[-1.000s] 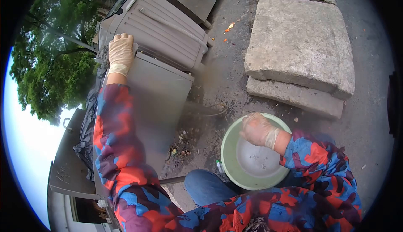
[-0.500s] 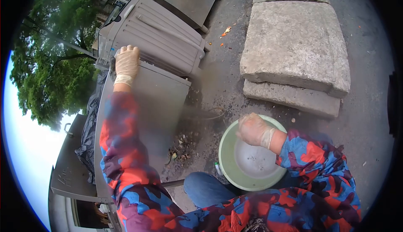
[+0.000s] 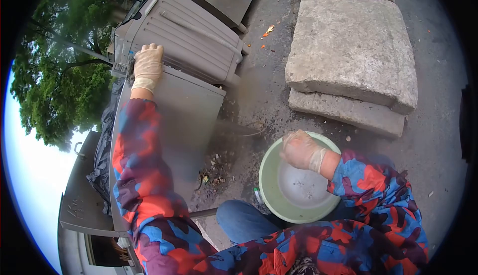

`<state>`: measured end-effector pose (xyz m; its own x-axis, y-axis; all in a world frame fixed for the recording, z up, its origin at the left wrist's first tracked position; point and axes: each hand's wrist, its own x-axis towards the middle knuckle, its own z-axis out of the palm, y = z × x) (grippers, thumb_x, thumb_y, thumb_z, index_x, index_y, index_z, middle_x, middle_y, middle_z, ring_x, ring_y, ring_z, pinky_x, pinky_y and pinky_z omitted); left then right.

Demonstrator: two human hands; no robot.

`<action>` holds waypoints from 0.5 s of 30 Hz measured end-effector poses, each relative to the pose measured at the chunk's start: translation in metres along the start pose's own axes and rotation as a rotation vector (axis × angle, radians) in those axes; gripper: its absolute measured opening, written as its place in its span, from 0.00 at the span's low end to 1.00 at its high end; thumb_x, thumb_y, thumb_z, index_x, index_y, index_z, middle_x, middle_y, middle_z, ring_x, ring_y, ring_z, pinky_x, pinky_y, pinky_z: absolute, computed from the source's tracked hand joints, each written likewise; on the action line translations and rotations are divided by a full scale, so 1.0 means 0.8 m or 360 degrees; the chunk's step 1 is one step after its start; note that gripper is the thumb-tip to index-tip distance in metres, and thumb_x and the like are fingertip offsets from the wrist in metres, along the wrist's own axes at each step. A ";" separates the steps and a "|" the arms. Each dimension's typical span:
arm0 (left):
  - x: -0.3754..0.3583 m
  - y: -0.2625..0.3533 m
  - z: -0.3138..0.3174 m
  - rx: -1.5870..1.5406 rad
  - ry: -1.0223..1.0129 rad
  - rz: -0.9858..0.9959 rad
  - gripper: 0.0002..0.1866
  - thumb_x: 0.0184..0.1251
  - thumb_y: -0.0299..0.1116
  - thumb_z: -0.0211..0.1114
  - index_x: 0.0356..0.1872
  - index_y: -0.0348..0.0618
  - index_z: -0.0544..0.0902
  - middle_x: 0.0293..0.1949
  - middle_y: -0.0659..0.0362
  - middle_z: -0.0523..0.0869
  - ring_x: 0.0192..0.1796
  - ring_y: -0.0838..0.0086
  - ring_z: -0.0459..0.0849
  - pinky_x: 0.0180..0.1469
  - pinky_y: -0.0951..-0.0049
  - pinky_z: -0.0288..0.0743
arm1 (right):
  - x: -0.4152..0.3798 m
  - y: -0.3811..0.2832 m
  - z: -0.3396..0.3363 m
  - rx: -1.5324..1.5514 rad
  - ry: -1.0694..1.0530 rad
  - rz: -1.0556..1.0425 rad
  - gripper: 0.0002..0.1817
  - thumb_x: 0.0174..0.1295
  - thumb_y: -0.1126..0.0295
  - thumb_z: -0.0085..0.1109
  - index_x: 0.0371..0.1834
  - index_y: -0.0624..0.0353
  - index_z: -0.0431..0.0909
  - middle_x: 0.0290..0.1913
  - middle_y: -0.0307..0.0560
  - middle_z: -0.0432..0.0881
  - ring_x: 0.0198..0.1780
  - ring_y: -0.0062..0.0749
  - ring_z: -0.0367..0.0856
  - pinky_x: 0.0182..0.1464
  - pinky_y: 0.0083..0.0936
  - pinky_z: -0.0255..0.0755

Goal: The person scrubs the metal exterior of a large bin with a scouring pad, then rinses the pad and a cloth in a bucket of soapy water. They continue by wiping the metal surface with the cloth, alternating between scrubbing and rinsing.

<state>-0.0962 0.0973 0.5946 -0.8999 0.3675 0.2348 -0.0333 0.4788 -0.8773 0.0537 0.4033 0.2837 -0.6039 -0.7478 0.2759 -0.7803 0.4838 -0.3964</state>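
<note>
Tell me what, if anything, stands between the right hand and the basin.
Nothing visible does. The curled right hand is over the basin, with no other thing showing between them; whether they touch cannot be told. A small green-and-white item sits outside the basin, off that path.

— From the green basin (image 3: 267, 190), where can the right hand (image 3: 301, 150) pass?
— Along pavement (image 3: 266, 71) at 11 o'clock, between concrete slabs (image 3: 351, 51) at 1 and a grey cabinet (image 3: 188, 118) at 10; a knee (image 3: 239, 220) blocks 8.
</note>
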 end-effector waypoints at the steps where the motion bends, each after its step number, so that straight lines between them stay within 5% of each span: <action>1: 0.008 -0.014 -0.003 0.0005 0.0135 -0.0031 0.09 0.53 0.27 0.59 0.37 0.47 0.78 0.40 0.57 0.80 0.47 0.61 0.79 0.46 0.62 0.75 | 0.000 -0.001 0.002 0.0004 -0.0003 0.0005 0.15 0.53 0.57 0.55 0.23 0.58 0.79 0.28 0.51 0.80 0.36 0.44 0.80 0.43 0.36 0.71; 15: -0.060 0.029 0.005 -0.0175 -0.0103 0.0039 0.07 0.53 0.25 0.60 0.35 0.45 0.78 0.40 0.57 0.81 0.47 0.61 0.79 0.46 0.61 0.75 | 0.001 -0.002 -0.001 -0.0070 -0.0007 0.0034 0.16 0.55 0.56 0.54 0.24 0.59 0.78 0.28 0.51 0.80 0.36 0.44 0.81 0.42 0.36 0.72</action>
<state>-0.0557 0.0877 0.5610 -0.9262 0.3296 0.1833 0.0335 0.5560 -0.8305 0.0544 0.4028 0.2853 -0.6200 -0.7389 0.2638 -0.7735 0.5193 -0.3634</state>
